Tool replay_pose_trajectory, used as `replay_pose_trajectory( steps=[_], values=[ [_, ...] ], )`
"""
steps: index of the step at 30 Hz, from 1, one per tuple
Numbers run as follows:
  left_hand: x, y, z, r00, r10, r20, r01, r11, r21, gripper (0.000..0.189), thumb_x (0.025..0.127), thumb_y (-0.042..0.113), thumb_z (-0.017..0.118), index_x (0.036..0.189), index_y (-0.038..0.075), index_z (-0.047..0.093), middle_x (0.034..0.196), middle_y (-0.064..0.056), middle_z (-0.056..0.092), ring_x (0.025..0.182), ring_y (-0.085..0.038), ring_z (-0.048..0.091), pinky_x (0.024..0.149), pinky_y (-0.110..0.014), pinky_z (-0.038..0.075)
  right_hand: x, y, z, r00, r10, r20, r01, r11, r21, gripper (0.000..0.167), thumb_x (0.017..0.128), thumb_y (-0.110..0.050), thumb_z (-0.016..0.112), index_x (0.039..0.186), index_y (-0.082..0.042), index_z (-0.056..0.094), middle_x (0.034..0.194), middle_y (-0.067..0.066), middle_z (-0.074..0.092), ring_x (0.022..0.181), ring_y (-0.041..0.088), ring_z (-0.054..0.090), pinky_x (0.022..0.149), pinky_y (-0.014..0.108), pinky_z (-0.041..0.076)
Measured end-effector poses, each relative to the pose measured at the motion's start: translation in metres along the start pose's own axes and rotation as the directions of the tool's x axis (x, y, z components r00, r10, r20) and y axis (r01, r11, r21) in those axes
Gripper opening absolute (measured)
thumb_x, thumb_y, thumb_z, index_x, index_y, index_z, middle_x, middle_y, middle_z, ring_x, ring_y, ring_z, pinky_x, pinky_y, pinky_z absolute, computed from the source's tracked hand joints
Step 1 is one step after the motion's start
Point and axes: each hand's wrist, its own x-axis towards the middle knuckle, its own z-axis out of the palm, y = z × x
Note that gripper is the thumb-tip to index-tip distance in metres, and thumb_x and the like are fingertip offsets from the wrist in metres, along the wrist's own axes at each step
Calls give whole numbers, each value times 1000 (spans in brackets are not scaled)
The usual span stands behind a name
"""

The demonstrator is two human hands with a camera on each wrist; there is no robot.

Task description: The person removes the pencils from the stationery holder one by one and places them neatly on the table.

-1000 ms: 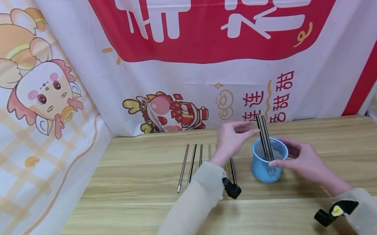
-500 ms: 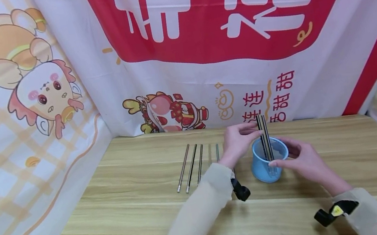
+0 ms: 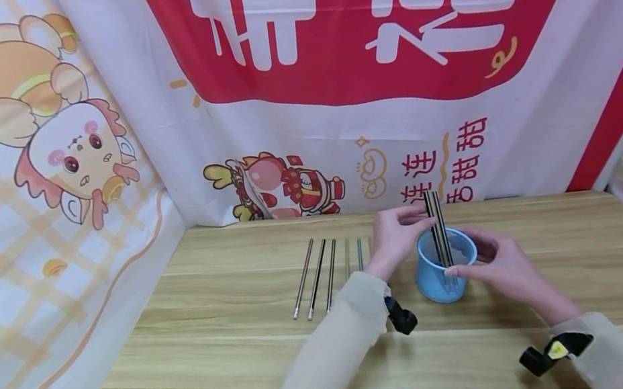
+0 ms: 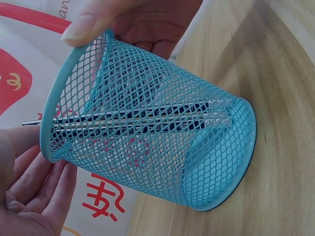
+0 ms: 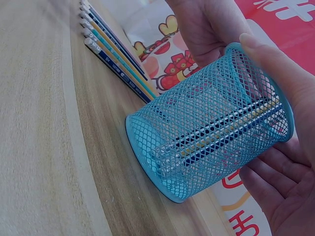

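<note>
A light blue mesh pencil cup point(image 3: 439, 288) stands upright on the wooden table, holding several dark striped pencils point(image 3: 439, 218) whose upper ends rise above its rim. My right hand point(image 3: 500, 263) grips the cup from the right, thumb at the near rim and fingers round the far side. At the upper part of the pencils, my left hand point(image 3: 396, 235) pinches a pencil between thumb and fingers. Through the mesh point(image 4: 147, 147) in the left wrist view, the pencils lean together with their clear-looking ends near the cup's bottom.
Left of the cup, several pencils point(image 3: 317, 275) lie roughly side by side; the left forearm hides part of the row. White-tipped ends of these table pencils point(image 5: 115, 64) show in the right wrist view. A printed cloth point(image 3: 275, 118) hangs behind the table point(image 3: 201, 348).
My left hand has moved right, from beside the pencils in the cup to up against them, uncovering more of the row on the table. My right hand and the cup stay put.
</note>
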Motion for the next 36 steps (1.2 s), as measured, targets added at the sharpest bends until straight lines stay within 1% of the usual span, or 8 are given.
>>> replay_pose_trajectory(
  steps=[10,15,20,25,32,34,36],
  values=[
    [0,1,1,1000,4,-6,-4,1000,-11,25,87,26,84,111,25,78,98,15,74,89,0,67,79,-22,56,0,1,0,1000,13,2,-13,1000,6,84,86,-42,83,151,-5,46,144,21,54,129,37,54,105,46,46],
    [1,2,1,1000,15,-21,-16,1000,-20,25,87,24,84,111,23,78,96,16,73,88,0,67,78,-22,56,0,1,0,1000,27,3,-27,1000,10,86,85,-42,84,152,-5,45,145,21,53,130,37,54,105,47,45],
    [2,4,-2,999,9,-44,-11,999,-33,27,86,26,85,112,23,78,95,16,73,86,0,67,78,-21,56,0,0,0,1000,29,1,-29,999,13,86,85,-42,84,152,-5,45,145,22,53,130,38,54,105,49,46],
    [2,7,-5,998,20,-57,-24,997,-70,29,86,23,84,114,20,77,93,14,73,87,-1,68,79,-22,57,-1,0,0,1000,24,-3,-24,1000,13,85,85,-42,84,151,-5,45,144,22,53,129,38,54,105,49,46],
    [1,14,-14,997,19,-69,-27,993,-113,29,86,23,84,114,19,77,95,12,74,87,-3,69,79,-23,58,-1,0,0,1000,24,-2,-24,1000,13,84,86,-41,84,151,-5,45,144,22,54,129,37,54,105,48,46],
    [1,16,-17,997,26,-75,-37,989,-143,30,87,22,84,115,17,76,97,10,75,86,-6,70,78,-23,59,-1,0,0,1000,23,-2,-23,1000,14,84,86,-40,84,151,-4,46,144,22,54,129,37,54,105,48,46],
    [3,18,-21,996,36,-82,-52,979,-196,30,87,18,83,115,13,76,97,6,75,85,-10,72,76,-24,60,-1,-1,0,1000,23,-2,-23,1000,13,84,86,-40,84,151,-4,46,143,22,54,128,37,55,105,48,46]
  ],
)
